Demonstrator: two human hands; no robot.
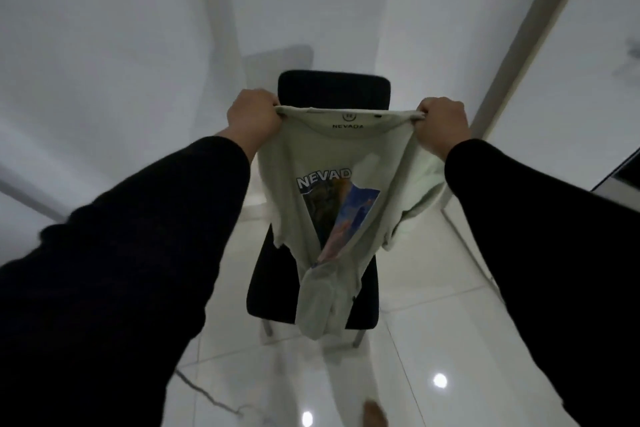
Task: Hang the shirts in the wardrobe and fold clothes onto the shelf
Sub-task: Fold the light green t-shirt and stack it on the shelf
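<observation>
A pale green T-shirt [304, 163] with a "NEVADA" print and a colourful picture hangs in the air in front of me. My left hand [252, 118] grips its left shoulder and my right hand [441, 123] grips its right shoulder, so the collar is stretched flat between them. The body of the shirt droops twisted and bunched, its lower end reaching down over the chair seat. Both my arms are in black sleeves. No wardrobe, hanger or shelf is in view.
A black chair [334, 87] stands straight ahead behind the shirt, its back toward the white wall. Glossy white floor tiles [433, 288] spread around it. A pale frame [540, 24] runs diagonally at the right. A foot [374, 414] shows at the bottom edge.
</observation>
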